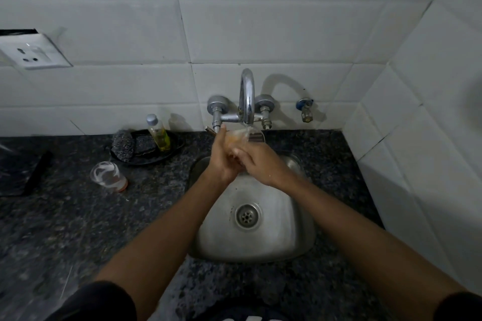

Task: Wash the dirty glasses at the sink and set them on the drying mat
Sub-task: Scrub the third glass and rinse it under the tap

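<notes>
brushed steel sink (294, 240), chrome tap (247, 94), speckled polished stone counter (78, 221), glossy white tiles (260, 31)

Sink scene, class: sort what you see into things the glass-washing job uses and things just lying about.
In use: glass under the tap, held by left hand and right hand; sink; second glass on the counter; scrubber; soap bottle.

Lying about: wall socket; small side tap.
</notes>
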